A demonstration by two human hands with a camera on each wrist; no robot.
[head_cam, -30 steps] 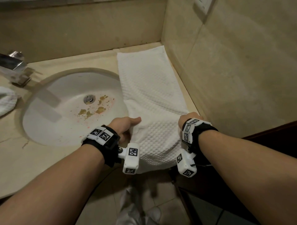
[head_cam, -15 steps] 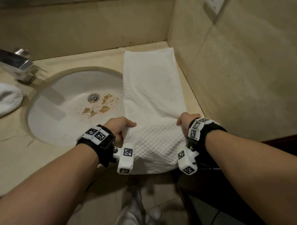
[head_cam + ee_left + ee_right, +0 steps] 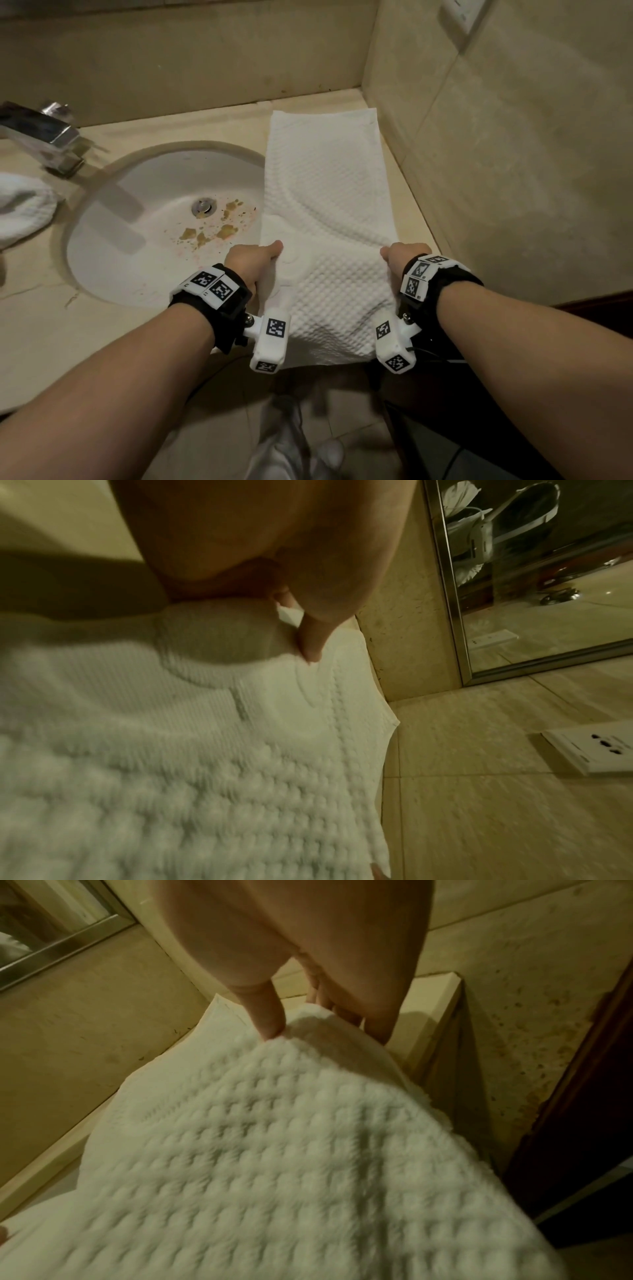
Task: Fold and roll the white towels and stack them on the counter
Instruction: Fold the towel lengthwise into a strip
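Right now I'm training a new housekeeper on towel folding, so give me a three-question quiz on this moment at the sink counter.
1. True or false: both hands grip the waffle towel at its side edges.
2. Where does the near end of that towel lie? A) inside the sink B) hanging over the counter's front edge C) rolled up against the wall
3. Name the white thing lying left of the faucet.

Key
1. True: the left hand and right hand each pinch an edge.
2. B: it hangs past the counter edge; the sink holds only stains.
3. Another white towel, bunched.
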